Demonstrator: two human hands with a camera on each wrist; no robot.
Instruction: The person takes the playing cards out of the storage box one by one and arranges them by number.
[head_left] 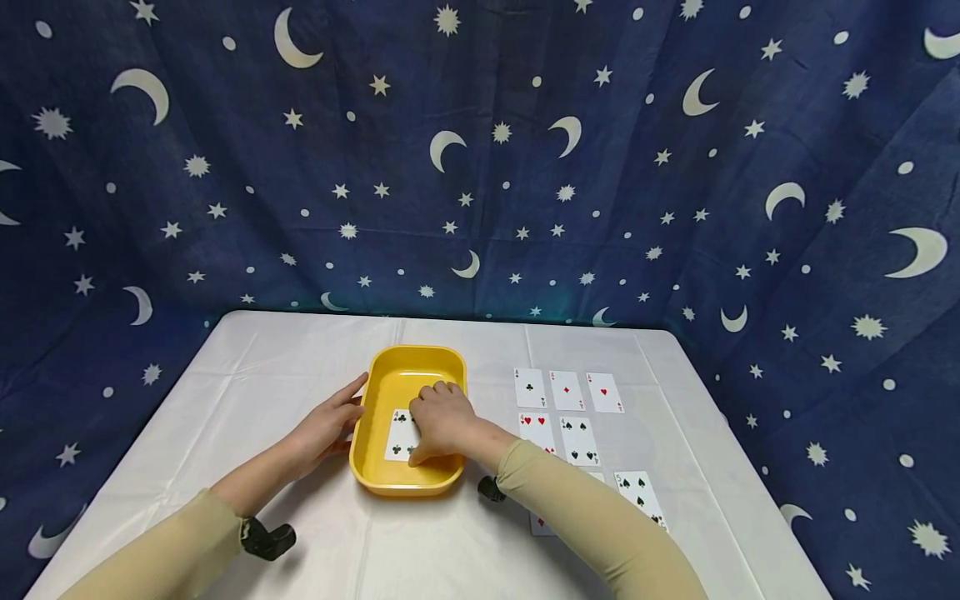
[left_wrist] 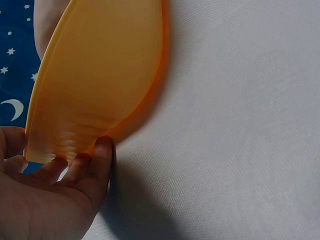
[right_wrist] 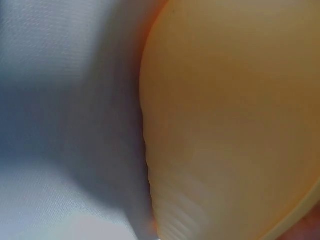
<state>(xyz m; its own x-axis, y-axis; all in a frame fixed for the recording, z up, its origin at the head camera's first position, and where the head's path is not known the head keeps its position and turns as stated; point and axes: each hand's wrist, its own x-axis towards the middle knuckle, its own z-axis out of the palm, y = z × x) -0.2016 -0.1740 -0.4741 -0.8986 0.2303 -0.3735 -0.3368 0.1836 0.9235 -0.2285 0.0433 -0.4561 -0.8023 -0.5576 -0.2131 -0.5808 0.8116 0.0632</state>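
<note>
A yellow plastic tray (head_left: 408, 486) sits on the white table. Against the outside of its left wall rests my left hand (head_left: 327, 429), and in the left wrist view its fingertips (left_wrist: 103, 144) touch the wall low down. My right hand (head_left: 442, 425) reaches over the tray's right rim, thumb toward me and fingers toward the far end. Under it a four of clubs playing card (head_left: 399, 442) lies face up, its right part covered. I cannot tell if the right fingers grip a card. The right wrist view is filled by the tray's outer wall (right_wrist: 225, 115).
Right of the tray lie face-up cards in rows: ace of clubs (head_left: 531, 388), ace of diamonds (head_left: 567, 391), ace of hearts (head_left: 604, 392), four of hearts (head_left: 536, 429), four of spades (head_left: 580, 441), five of spades (head_left: 640, 497). The right sleeve (head_left: 592, 521) partly hides others. A starry curtain (head_left: 510, 167) hangs behind.
</note>
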